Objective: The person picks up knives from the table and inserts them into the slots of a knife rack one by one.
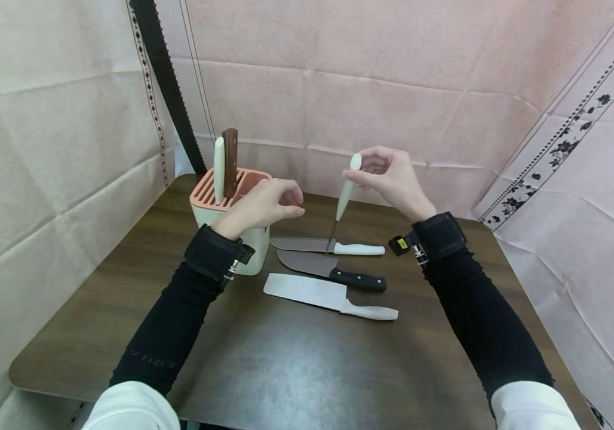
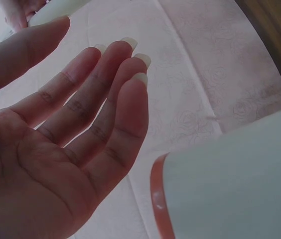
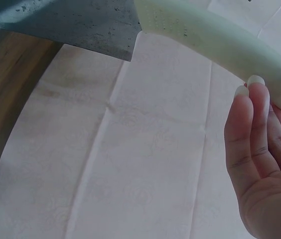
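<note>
My right hand [image 1: 390,179] pinches the end of a pale green knife handle [image 1: 346,194] between thumb and fingers. The knife hangs blade down above the table, and its broad metal blade [image 3: 70,30] fills the upper left of the right wrist view. My left hand [image 1: 266,206] is held beside the knife block [image 1: 253,245], palm up to the camera in the left wrist view, fingers loosely bent around nothing. The block is pale green with an orange slotted top. In it stand a knife with a pale handle [image 1: 219,170] and one with a brown wooden handle [image 1: 230,161].
Three knives lie side by side on the dark wooden table [image 1: 285,370]: a white-handled knife [image 1: 361,249], a black-handled knife [image 1: 358,279] and a cleaver with a white handle [image 1: 307,291]. Pale patterned cloth [image 1: 382,89] hangs behind the table and at both sides.
</note>
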A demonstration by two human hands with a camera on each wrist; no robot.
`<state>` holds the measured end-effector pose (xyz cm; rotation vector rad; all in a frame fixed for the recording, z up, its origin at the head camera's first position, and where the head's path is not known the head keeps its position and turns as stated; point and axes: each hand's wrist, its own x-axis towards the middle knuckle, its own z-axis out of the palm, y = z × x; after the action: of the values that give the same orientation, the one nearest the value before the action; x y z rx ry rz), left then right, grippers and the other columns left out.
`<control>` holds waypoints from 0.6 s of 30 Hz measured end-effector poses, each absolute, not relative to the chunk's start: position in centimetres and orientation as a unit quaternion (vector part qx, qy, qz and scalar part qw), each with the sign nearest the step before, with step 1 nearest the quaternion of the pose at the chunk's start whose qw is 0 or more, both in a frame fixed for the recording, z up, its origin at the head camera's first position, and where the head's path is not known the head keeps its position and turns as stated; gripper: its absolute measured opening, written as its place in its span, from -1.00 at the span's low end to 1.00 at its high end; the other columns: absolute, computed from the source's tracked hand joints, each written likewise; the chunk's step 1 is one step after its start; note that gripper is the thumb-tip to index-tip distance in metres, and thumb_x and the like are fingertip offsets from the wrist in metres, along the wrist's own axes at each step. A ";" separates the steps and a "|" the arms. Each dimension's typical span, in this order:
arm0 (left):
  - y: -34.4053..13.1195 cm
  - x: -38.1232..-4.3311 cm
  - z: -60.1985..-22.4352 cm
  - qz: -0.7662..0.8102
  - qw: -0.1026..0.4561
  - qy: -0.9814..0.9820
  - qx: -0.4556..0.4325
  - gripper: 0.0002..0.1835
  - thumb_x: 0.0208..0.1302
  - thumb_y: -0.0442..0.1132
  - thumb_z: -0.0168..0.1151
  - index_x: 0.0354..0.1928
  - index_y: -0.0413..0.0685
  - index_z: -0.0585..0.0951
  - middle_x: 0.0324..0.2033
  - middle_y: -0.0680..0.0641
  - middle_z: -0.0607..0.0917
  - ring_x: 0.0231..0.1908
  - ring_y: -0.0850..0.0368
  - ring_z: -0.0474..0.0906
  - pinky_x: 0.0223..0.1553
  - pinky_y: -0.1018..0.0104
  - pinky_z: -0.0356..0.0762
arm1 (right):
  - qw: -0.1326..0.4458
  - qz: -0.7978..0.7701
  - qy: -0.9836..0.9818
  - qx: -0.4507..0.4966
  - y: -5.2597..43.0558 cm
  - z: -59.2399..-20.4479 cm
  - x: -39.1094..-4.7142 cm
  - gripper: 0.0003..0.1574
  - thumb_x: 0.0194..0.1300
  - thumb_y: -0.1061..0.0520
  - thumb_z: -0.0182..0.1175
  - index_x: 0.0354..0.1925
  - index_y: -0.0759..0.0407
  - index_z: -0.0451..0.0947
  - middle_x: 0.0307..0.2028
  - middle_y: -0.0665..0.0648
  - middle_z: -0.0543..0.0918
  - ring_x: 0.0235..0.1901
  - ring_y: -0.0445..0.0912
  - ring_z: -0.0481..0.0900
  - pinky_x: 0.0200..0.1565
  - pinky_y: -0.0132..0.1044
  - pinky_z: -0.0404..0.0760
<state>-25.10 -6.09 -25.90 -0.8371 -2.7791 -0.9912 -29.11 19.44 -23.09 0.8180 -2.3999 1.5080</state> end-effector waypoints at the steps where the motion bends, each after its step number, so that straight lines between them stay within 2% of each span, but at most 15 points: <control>1: -6.0 -25.1 -25.9 -0.323 0.037 -0.905 -0.273 -0.76 0.16 -0.25 0.25 -0.16 -0.21 0.56 -0.28 -0.19 0.67 -0.28 0.01 0.53 -0.21 0.08 0.57 | 0.096 0.508 -0.810 0.275 19.3 -23.1 -29.1 -0.54 -0.01 0.00 0.39 -0.16 0.19 0.57 -0.42 -0.05 0.72 -0.42 -0.01 0.62 -0.39 -0.30 0.67; 9: -5.8 -25.2 -26.0 -0.327 0.035 -0.903 -0.276 -0.77 0.15 -0.24 0.26 -0.18 -0.21 0.56 -0.29 -0.18 0.68 -0.29 0.02 0.53 -0.22 0.09 0.57 | 0.082 0.504 -0.814 0.276 18.4 -22.2 -27.7 -0.57 0.03 0.09 0.36 -0.14 0.28 0.55 -0.44 -0.02 0.70 -0.41 -0.03 0.61 -0.41 -0.40 0.66; 14: -5.8 -25.3 -26.0 -0.330 0.036 -0.901 -0.279 -0.77 0.15 -0.25 0.26 -0.18 -0.21 0.56 -0.29 -0.18 0.68 -0.28 0.02 0.54 -0.21 0.09 0.58 | 0.084 0.500 -0.814 0.285 17.8 -21.5 -26.6 -0.62 0.07 0.17 0.32 -0.13 0.31 0.54 -0.39 0.09 0.69 -0.37 0.07 0.61 -0.40 -0.42 0.65; 18: -5.7 -25.3 -26.0 -0.333 0.032 -0.901 -0.277 -0.77 0.15 -0.25 0.26 -0.18 -0.20 0.56 -0.29 -0.18 0.68 -0.28 0.04 0.54 -0.21 0.09 0.57 | 0.086 0.495 -0.817 0.283 17.5 -21.4 -26.5 -0.61 0.08 0.17 0.32 -0.13 0.33 0.54 -0.39 0.09 0.68 -0.40 0.00 0.61 -0.41 -0.43 0.65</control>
<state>-25.30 -5.70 -25.97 -0.8541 -2.7737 -1.0260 -26.54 17.52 -21.42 0.8440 -2.4351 1.4752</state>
